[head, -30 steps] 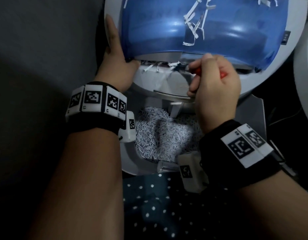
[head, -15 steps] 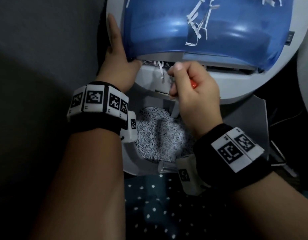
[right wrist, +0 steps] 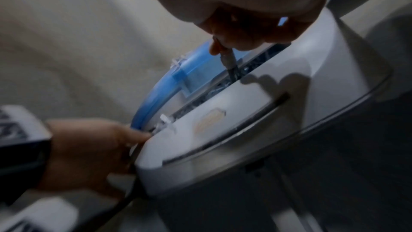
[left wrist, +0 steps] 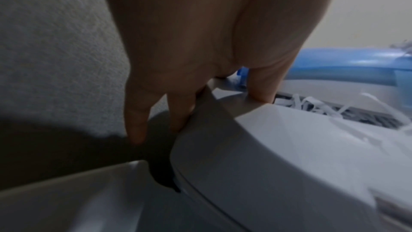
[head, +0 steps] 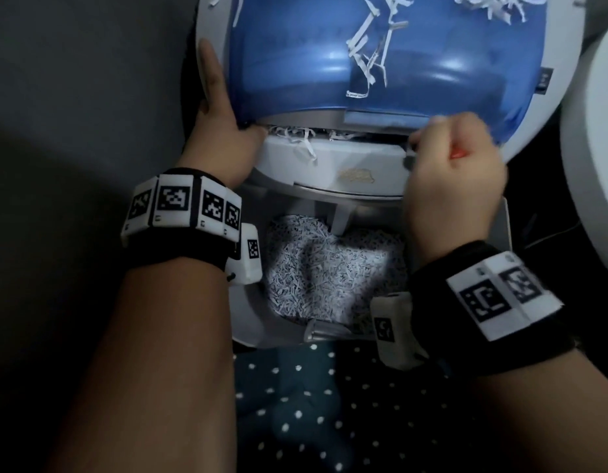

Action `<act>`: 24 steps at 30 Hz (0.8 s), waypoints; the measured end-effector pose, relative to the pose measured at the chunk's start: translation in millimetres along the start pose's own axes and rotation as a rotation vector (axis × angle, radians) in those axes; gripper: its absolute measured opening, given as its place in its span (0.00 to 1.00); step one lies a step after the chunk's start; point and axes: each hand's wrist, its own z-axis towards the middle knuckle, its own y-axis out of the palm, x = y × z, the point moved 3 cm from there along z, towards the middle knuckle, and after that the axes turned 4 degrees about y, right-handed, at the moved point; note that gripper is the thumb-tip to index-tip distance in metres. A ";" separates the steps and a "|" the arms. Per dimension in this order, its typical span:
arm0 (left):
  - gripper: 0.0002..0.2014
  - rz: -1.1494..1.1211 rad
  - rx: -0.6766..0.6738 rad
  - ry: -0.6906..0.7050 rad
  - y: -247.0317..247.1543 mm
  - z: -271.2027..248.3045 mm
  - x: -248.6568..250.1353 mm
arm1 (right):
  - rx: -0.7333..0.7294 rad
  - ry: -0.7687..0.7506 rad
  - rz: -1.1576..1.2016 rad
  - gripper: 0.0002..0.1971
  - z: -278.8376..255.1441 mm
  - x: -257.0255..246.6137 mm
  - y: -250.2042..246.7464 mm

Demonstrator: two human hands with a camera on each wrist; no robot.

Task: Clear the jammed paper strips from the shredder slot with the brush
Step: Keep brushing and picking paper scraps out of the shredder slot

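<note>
So the shredder (head: 329, 165) is a rounded white plastic unit with a glossy translucent blue cover (head: 381, 56) on top, and a few long white paper strips (head: 367, 46) are just lying loose on that cover. The slot (head: 336, 133) runs along the front edge of the blue part, and there's a clump of curly jammed strips (head: 295, 138) poking out at its left end, a couple drooping down over the white lip. Below the head, the bin (head: 248, 322) is pulled open toward the camera and is pretty full of fine confetti-like shreds (head: 329, 268), white with dark specks, heaped in a lumpy mound. The left hand (head: 224, 131) braces the left side of the unit: fingers straight along the edge, thumb pressed by the slot's left end, nothing held. The right hand (head: 456, 179) has its grip curled tight around the brush (right wrist: 229, 59), which has a red bit showing between the fingers and a thin dark shaft going down into the right end of the slot. The right wrist view is blurry, so I can't really tell bristles from shaft there. Under the bin there's dark teal fabric (head: 329, 421) with small white dots.
</note>
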 end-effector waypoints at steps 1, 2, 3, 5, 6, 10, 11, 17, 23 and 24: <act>0.49 0.007 0.003 0.000 -0.1 -0.8 0.9 | -0.078 -0.036 -0.066 0.13 -8.4 0.5 7.7; 0.49 0.011 0.005 0.001 -0.2 -1.5 1.9 | -0.185 -0.078 -0.110 0.11 -18.7 -1.3 16.2; 0.49 0.012 0.004 0.003 -0.1 -2.6 3.3 | -0.293 -0.102 -0.103 0.09 -28.5 -3.2 24.3; 0.49 0.014 0.007 0.009 0.1 -3.4 4.9 | -0.379 -0.049 0.020 0.09 -33.7 -5.3 31.7; 0.49 0.016 0.009 0.011 0.1 -3.4 5.3 | -0.343 0.016 0.094 0.10 -28.0 -3.6 31.5; 0.49 0.027 0.005 0.016 0.2 -2.9 5.3 | -0.194 0.149 0.211 0.13 -9.2 4.2 24.9; 0.49 0.030 0.003 0.014 0.2 -2.5 4.9 | -0.236 0.130 0.195 0.12 -14.2 2.0 27.5; 0.50 0.014 -0.001 0.013 1.3 -1.3 2.7 | -0.232 0.207 0.313 0.13 -9.9 -4.1 30.7; 0.51 -0.014 -0.004 -0.004 1.4 -3.7 4.0 | -0.333 0.175 0.252 0.14 -23.3 -9.0 43.4; 0.50 -0.020 0.007 -0.014 1.5 -5.3 5.1 | -0.327 0.181 0.235 0.15 -22.3 -10.1 44.7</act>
